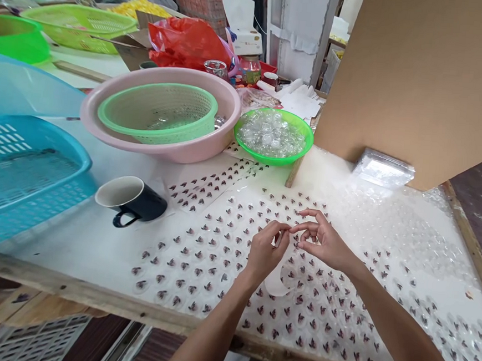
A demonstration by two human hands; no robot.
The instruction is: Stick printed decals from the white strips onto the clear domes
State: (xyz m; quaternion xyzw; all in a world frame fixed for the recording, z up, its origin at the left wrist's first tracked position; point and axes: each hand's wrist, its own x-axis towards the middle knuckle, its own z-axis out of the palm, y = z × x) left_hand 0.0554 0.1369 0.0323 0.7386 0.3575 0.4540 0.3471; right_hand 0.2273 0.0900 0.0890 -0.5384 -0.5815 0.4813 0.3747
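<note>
Left hand [268, 246], right hand [325, 244] above dozens of discs [199, 254] (just one mug [152, 202]).

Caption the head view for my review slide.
Left hand and right hand close together above rows of dark-marked clear discs, dark mug nearby.

Taking the view's centre as reference, we record a smooth, glossy, ceramic-looking mug [152, 200] and a blue basket [62, 198] of moulded plastic at nine o'clock. At ten we find a smooth pink plastic basin [185, 153]; at eleven, a red bag [185, 44] of thin, crinkled, shiny plastic. At two we note a matt brown cardboard panel [420, 78]; at five, clear discs [300, 319] of glossy plastic. The table edge [90, 299] at eight appears rough wood.
</note>
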